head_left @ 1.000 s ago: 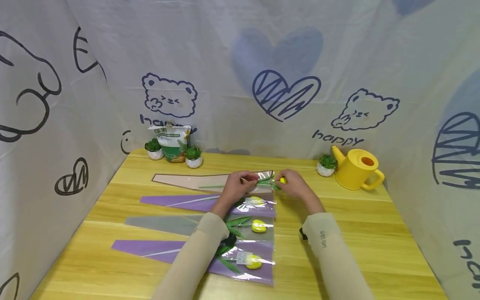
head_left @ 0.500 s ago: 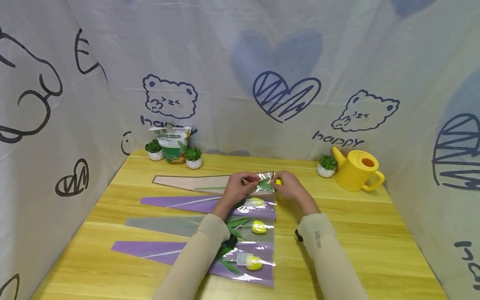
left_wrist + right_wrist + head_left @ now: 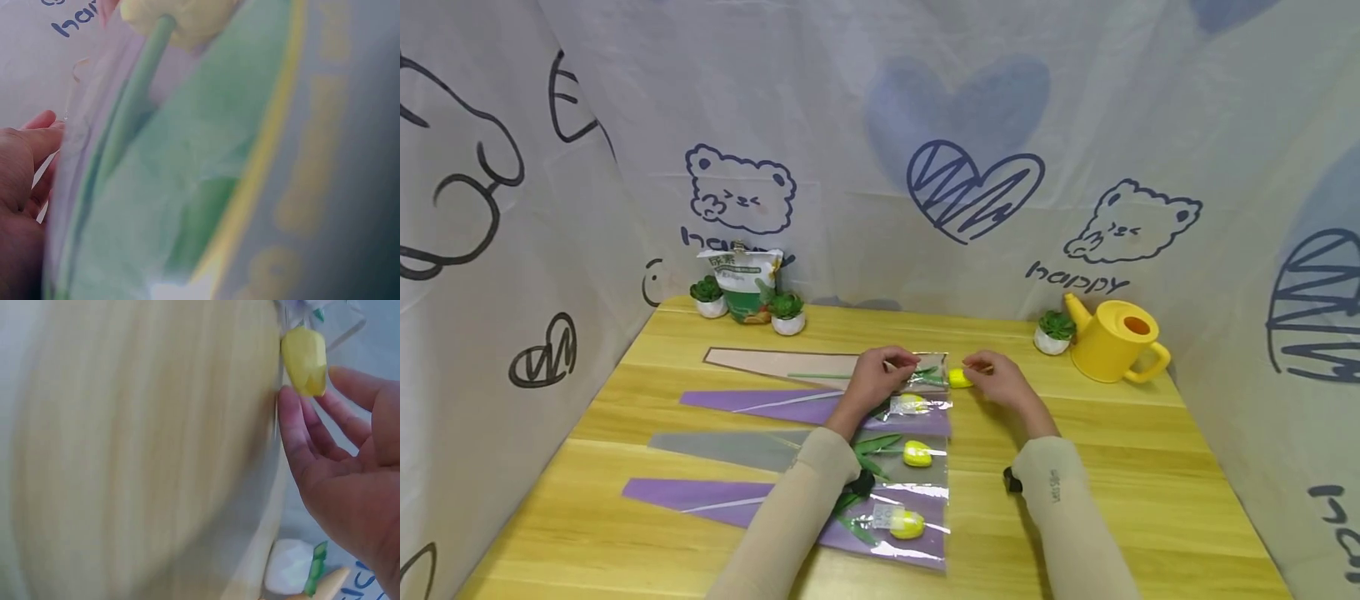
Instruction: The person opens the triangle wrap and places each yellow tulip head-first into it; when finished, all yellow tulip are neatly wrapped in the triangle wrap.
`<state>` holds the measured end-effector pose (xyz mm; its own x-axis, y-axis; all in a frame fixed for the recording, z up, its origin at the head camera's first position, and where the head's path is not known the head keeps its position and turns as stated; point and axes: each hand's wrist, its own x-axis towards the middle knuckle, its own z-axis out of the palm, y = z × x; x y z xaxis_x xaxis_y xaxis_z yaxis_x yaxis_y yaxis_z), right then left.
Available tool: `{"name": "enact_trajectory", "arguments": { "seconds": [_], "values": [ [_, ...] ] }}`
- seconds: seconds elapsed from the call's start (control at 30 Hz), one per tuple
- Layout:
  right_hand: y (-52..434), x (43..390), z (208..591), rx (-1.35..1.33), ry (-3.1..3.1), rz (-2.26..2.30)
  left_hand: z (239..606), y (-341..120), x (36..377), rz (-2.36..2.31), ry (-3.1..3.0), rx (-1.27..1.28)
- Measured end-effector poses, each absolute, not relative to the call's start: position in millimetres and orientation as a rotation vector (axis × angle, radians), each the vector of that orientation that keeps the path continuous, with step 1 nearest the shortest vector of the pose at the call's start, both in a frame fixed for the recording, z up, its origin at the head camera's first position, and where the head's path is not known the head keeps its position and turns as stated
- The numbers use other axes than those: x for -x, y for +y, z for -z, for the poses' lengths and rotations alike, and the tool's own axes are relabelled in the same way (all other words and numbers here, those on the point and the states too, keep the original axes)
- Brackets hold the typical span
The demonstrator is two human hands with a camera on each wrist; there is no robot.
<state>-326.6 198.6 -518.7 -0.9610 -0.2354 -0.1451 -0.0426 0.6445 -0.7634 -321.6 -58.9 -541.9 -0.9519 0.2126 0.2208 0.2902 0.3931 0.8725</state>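
At the back of the row lies a pale pink, dark-edged flower sleeve with a clear front. The green stem and leaves of an artificial tulip show inside it. Its yellow flower head sticks out past the sleeve's right end. My left hand pinches the sleeve near that end, thumb and fingers together; wrapping fills most of the left wrist view. My right hand is at the flower's tip. In the right wrist view its fairly straight fingers spread around the yellow tip, thumb apart from them.
Nearer me lie a purple sleeve, a grey sleeve and another purple sleeve, each with a yellow tulip. Along the back stand potted succulents, a green-white bag and a yellow watering can.
The right hand has moved right, away from the sleeve's end, and its fingers have loosened around the flower head, which now shows more fully. The left hand stays at the sleeve.
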Motion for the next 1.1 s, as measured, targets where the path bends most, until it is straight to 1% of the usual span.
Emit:
{"name": "enact_trajectory", "arguments": {
  "seconds": [0.17, 0.43, 0.87, 1.1],
  "values": [
    [202, 324, 522, 0.179, 2.536, 1.281, 543, -59, 322, 1.617, -2.568, 0.456],
    [203, 324, 524, 0.135, 2.566, 1.34, 544, -58, 323, 1.605, -2.567, 0.474],
    [192, 324, 512, 0.214, 2.545, 1.593, 533, -53, 323, 1.637, -2.509, 0.526],
    [183, 322, 512, 0.2, 2.529, 1.619, 530, -51, 321, 1.643, -2.49, 0.54]
  ]
}}
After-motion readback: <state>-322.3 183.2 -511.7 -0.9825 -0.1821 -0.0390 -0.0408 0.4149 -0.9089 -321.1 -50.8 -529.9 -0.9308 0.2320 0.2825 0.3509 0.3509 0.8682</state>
